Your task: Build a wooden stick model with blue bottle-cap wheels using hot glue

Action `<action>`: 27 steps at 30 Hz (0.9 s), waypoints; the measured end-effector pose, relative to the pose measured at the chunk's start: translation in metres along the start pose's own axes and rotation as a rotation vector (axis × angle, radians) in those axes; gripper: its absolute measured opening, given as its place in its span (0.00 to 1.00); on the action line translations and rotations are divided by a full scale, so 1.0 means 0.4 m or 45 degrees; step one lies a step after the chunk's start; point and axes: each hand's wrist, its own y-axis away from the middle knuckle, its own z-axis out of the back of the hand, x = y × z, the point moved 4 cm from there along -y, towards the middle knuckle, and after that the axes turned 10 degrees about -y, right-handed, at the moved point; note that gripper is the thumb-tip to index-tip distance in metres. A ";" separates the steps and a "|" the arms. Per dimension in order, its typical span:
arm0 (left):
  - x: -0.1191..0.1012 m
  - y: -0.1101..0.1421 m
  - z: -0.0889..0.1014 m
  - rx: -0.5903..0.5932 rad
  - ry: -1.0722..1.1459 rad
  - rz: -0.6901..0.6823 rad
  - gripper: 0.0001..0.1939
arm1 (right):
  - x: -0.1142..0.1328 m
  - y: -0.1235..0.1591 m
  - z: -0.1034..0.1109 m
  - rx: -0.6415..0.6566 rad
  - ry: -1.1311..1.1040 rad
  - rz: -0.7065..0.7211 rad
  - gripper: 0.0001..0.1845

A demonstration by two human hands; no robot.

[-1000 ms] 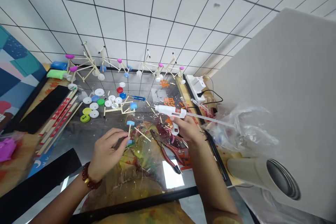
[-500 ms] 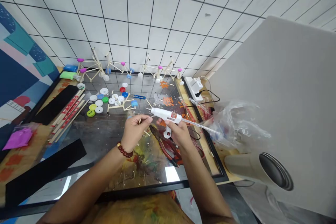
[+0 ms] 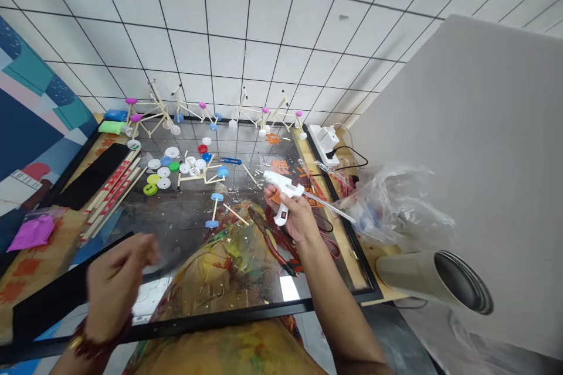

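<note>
My right hand (image 3: 295, 217) is wrapped round the handle of a white hot glue gun (image 3: 282, 184), whose nozzle points up and left. A clear glue stick (image 3: 329, 206) sticks out of its back end. My left hand (image 3: 121, 281) is over the left front of the table, above a black strip (image 3: 57, 296); its fingers are curled but smeared by motion. Between the hands lie a stick with blue caps on both ends (image 3: 215, 210) and a loose thin stick (image 3: 236, 214). Red-handled pliers (image 3: 273, 243) rest beside my right wrist.
Stick frames with pink and white parts (image 3: 162, 111) stand along the tiled wall. Several bottle caps (image 3: 163, 172), a stick frame with a blue cap (image 3: 200, 176) and a blue cutter (image 3: 231, 160) lie on the glass tabletop. At right are a power strip (image 3: 323, 145) and a plastic bag (image 3: 391, 205).
My left hand has moved away from the glue gun, down and to the left. The glue gun has shifted slightly right in my right hand. The blue-capped stick now shows in full.
</note>
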 end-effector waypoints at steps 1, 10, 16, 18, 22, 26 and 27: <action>0.019 0.007 0.032 -0.047 -0.018 0.037 0.21 | -0.005 -0.004 0.007 0.004 0.070 -0.014 0.32; 0.013 0.048 -0.009 0.173 -0.192 -0.344 0.10 | -0.026 0.003 0.024 0.118 1.439 0.610 0.44; 0.021 0.035 -0.047 0.280 -0.158 -0.437 0.09 | -0.042 -0.018 0.045 0.178 1.648 0.596 0.42; 0.014 0.025 -0.056 0.307 -0.153 -0.449 0.08 | -0.044 -0.023 0.053 0.192 1.652 0.562 0.29; -0.009 -0.006 -0.076 0.364 -0.153 -0.491 0.09 | -0.038 -0.023 0.050 0.136 1.571 0.526 0.13; -0.018 -0.063 -0.106 0.398 -0.170 -0.549 0.10 | -0.020 -0.030 0.032 0.067 1.237 0.366 0.17; -0.016 -0.081 -0.116 0.391 -0.181 -0.550 0.11 | -0.017 -0.035 0.023 0.101 1.142 0.312 0.17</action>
